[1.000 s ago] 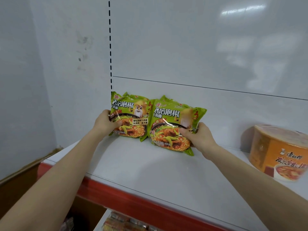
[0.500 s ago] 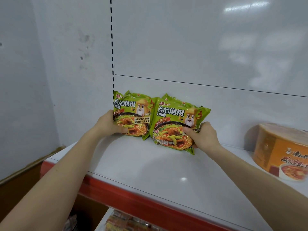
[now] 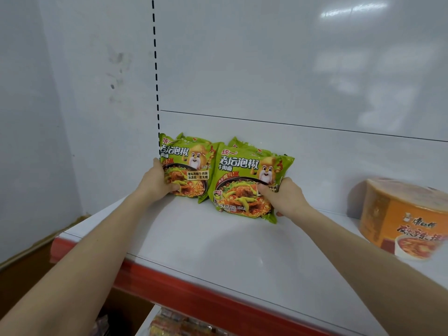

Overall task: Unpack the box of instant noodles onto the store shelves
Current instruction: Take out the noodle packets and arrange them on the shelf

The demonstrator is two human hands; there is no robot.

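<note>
White shelf (image 3: 218,243) holds two green packs, far back: left hand (image 3: 157,185) grasps left pack (image 3: 191,161), right hand (image 3: 283,197) grasps right pack (image 3: 242,175); one orange bowl (image 3: 400,214) right.

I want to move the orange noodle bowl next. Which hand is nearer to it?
Right. The right hand lies left of the orange noodle bowl; the left hand lies farther left, past both green noodle packets.
</note>
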